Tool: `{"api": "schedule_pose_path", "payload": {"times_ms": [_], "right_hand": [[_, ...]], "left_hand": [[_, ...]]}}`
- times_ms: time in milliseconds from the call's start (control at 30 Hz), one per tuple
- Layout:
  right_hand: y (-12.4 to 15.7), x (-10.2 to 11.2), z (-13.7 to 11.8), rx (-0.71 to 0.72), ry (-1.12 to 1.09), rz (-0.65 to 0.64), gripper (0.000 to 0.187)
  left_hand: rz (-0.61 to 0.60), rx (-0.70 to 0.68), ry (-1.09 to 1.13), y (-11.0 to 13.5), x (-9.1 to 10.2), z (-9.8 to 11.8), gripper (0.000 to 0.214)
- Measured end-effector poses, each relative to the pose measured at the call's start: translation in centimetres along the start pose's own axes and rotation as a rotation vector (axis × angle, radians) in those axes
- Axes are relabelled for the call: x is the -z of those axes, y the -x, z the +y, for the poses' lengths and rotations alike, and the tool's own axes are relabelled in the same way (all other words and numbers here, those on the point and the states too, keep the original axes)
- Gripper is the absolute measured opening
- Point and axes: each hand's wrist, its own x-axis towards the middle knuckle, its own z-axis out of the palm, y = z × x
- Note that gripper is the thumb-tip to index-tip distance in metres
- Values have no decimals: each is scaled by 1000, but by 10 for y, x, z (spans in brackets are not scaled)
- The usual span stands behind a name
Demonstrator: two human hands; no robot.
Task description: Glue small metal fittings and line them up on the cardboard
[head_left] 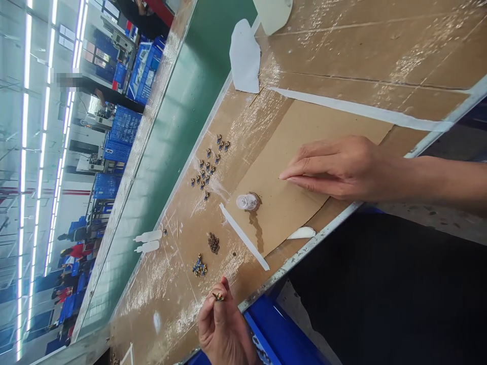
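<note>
My left hand [222,324] pinches a tiny brass-and-blue part [218,296] between thumb and fingertips, above the edge of the workbench. My right hand [331,167] lies flat on a brown cardboard sheet [300,167], holding nothing, its fingers together and extended. Near its fingertips, a small clear plastic bottle or cap [248,202] stands on the cardboard. Loose blue-and-brass parts [207,170] are spread over the brown bench surface [178,284]. A small heap of the same parts [199,266] and a heap of dark brown bits [213,243] lie closer to my left hand.
Two white squeeze bottles [147,240] lie beyond the parts, beside a green conveyor belt [163,152]. White paper [245,56] and white strips [243,235] lie on the bench. Blue crates [117,134] and several people stand beyond the belt.
</note>
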Motion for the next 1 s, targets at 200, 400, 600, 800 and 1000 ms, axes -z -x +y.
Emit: {"api": "schedule_pose_path", "payload": {"times_ms": [200, 400, 600, 800, 1000], "right_hand": [[0, 2, -1, -12, -3, -16, 23], [0, 0, 0, -2, -9, -7, 22], [0, 0, -2, 4, 2, -1, 22], [-5, 3, -6, 34, 10, 16, 21], [16, 5, -38, 195, 42, -26, 12]], "left_hand": [[54, 35, 19, 1, -1, -1, 15], [79, 104, 38, 3, 1, -2, 16], [111, 113, 43, 3, 3, -6, 17], [205, 59, 74, -1, 4, -20, 34], [127, 6, 80, 1, 5, -30, 35]]}}
